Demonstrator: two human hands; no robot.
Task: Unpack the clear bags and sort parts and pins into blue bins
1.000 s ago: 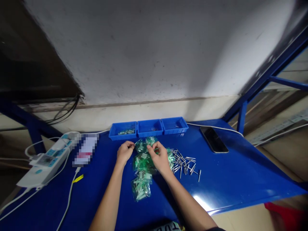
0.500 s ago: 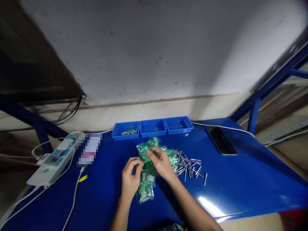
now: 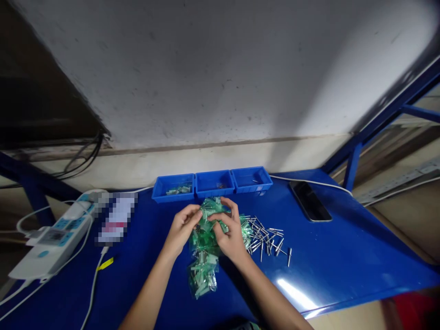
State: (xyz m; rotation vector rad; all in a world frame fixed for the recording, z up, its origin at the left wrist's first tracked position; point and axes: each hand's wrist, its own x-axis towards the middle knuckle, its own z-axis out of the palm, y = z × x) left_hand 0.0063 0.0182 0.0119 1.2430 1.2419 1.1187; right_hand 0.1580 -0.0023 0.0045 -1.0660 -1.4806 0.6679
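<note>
Over on the right, a flat black rectangular phone (image 3: pixel 311 201) lies near the pale grey wall (image 3: pixel 220 82); across to the left, a long white plastic power strip (image 3: pixel 43 253), and there's a thin white cable (image 3: pixel 92 288) wearing a bright yellow tag (image 3: pixel 105 264)!

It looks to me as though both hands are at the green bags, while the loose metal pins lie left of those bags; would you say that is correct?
Not quite: the head view shows the loose metal pins to the right of the green bags. The left hand and right hand are indeed at the bags.
</note>
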